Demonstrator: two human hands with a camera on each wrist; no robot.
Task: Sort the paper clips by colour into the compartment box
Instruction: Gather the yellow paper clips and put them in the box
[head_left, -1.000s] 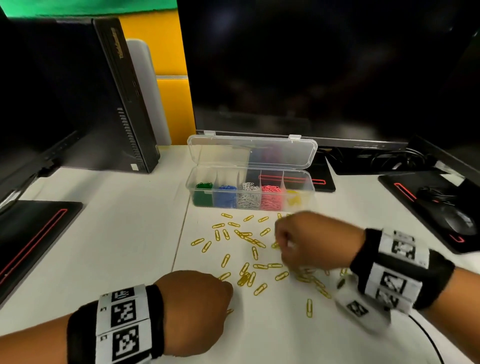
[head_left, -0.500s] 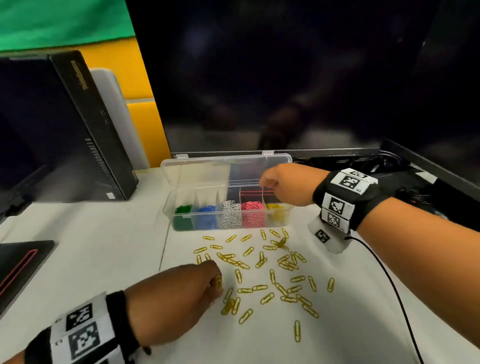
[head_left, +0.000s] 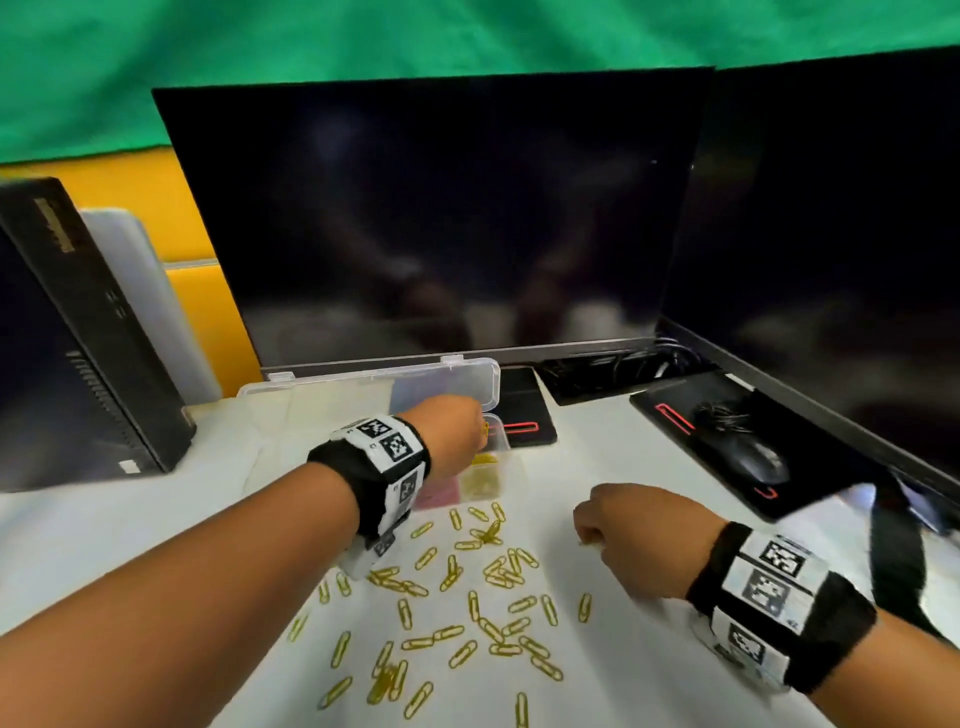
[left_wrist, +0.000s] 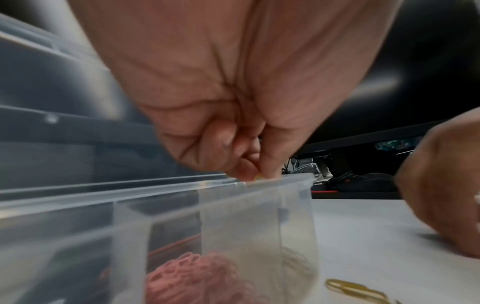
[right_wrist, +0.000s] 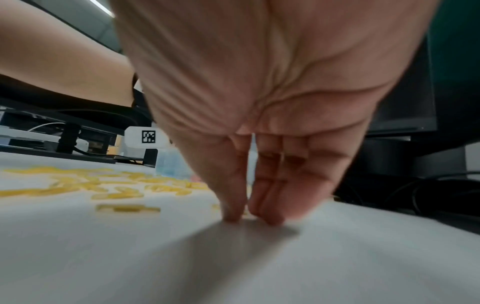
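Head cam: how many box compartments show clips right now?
2. Pink clips sit in the second compartment from the right end; yellow clips are in the rightmost, below the left hand. The left forearm hides the other compartments.

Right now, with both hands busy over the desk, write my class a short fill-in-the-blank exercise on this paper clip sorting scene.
1. The loose paper clips on the desk are all ____ in colour.
2. The left hand holds a clip over the ____ end of the compartment box.
3. The right hand pinches at a clip lying on the ____.
4. The box's clear lid is ____.

Missing words: yellow; right; desk; open
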